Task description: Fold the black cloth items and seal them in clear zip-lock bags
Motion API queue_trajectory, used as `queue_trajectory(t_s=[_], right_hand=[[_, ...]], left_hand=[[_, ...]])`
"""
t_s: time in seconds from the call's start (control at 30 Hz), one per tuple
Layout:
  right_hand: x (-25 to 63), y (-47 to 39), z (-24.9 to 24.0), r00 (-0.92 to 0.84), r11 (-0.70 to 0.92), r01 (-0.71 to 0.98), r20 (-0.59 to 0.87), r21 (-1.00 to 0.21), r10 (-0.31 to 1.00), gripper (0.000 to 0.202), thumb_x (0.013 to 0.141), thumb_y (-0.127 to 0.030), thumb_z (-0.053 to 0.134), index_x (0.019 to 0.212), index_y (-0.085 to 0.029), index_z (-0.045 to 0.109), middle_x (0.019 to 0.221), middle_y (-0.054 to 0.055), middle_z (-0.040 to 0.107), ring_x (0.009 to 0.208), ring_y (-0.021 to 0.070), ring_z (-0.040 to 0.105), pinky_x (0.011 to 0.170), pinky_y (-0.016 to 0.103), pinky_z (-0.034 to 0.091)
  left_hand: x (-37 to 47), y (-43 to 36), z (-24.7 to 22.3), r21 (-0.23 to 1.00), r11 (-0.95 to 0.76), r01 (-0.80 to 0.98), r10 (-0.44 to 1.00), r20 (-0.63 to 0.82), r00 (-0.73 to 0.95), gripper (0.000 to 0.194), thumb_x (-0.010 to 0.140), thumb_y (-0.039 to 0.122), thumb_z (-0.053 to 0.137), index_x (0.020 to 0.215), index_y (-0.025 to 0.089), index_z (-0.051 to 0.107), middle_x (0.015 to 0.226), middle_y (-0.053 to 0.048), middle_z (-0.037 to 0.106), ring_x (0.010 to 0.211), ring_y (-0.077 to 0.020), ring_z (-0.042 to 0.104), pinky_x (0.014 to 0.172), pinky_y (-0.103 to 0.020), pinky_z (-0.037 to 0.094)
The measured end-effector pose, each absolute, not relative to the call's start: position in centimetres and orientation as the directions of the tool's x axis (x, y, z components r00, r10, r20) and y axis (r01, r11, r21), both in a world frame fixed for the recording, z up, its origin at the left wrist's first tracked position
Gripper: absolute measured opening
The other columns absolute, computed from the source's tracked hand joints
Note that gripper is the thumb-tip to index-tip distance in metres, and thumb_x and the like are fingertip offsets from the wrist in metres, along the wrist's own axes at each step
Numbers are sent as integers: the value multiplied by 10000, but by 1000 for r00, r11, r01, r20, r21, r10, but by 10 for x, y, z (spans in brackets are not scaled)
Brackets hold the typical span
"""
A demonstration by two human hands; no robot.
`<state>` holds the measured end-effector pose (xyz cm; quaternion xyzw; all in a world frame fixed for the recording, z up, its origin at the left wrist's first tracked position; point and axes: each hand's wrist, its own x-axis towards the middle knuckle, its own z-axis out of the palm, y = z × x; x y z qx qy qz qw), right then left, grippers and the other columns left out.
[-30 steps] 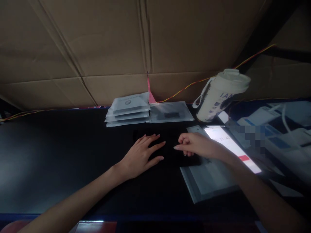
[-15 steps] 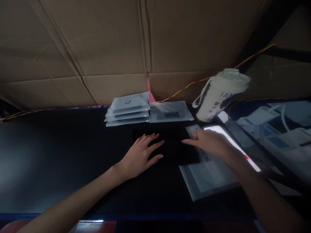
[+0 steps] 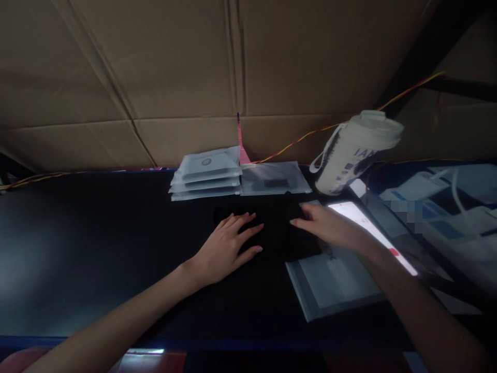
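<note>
Rested the left hand (image 3: 227, 248), in the head view, palm down with fingers fanned apart, over the left part of a flat black item (image 3: 274, 230). Held the right hand (image 3: 326, 223) at the right side of the black item, thumb stretched leftward, other fingers bent and partly hidden; could not tell whether gripping or only touching. Had the black item lying between the 2 hands, nearly lost against the black tabletop (image 3: 97, 259), too dark to identify.

Had a frosted zip bag (image 3: 334, 287) lying flat below the right hand, partly covered by the right forearm (image 3: 411, 300). Had 1 phone (image 3: 375, 233) just right of the right hand, slanted, screen lit white with a red button. Saw a stack of at least 3 frosted bags (image 3: 209, 173) farther back, with a round dark mark on top. Saw 1 flat bag (image 3: 252, 181) just right of the stack, showing a small dark rectangle. Saw a pale lidded tumbler (image 3: 355, 155) standing at the back right, with a strap loop and dark lettering. Saw brown cardboard (image 3: 174, 62) behind, crossed by a red-and-yellow wire (image 3: 303, 139).
</note>
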<state>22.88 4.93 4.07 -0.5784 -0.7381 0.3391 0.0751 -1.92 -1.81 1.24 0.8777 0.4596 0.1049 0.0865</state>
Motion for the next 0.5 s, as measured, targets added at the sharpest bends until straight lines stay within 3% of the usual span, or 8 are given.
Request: queue_trajectory(t_s=[0.13, 0.3, 0.4, 0.5], right_hand=[[229, 50, 40, -284, 92, 781, -219, -618, 933, 235, 778, -417, 610, 771, -206, 508, 707, 1, 597, 622, 150, 567, 527, 247, 385], [225, 43, 46, -284, 98, 671, -132, -735, 950, 356, 751, -446, 650, 979, -223, 492, 808, 12, 629, 713, 181, 613, 612, 288, 453], [210, 34, 64, -306, 162, 602, -38, -782, 951, 438, 763, -441, 642, 1106, -235, 462, 875, 23, 647, 784, 196, 635, 673, 312, 483], [180, 23, 80, -348, 264, 564, 64, -782, 935, 455, 783, -393, 629, 1162, -226, 442, 895, 25, 653, 807, 194, 643, 708, 321, 496]], left_hand=[[-20, -18, 11, 255, -565, 785, 823, 114, 556, 475, 957, 479, 377, 1360, 239, 454, 1456, -102, 409, 1364, -252, 334, 1110, -486, 261], [-20, -17, 10, 351, -554, 754, 828, 140, 543, 455, 942, 464, 430, 1346, 256, 468, 1456, -85, 414, 1359, -257, 338, 1113, -493, 241], [-22, -14, 9, 597, -453, 662, 879, 177, 442, 387, 939, 440, 449, 1266, 258, 546, 1391, -59, 494, 1297, -242, 426, 1100, -449, 280], [-27, -5, 7, 899, -211, 382, 977, 182, 112, 350, 940, 444, 430, 1116, 216, 628, 1228, -57, 613, 1182, -238, 531, 1035, -408, 370]])
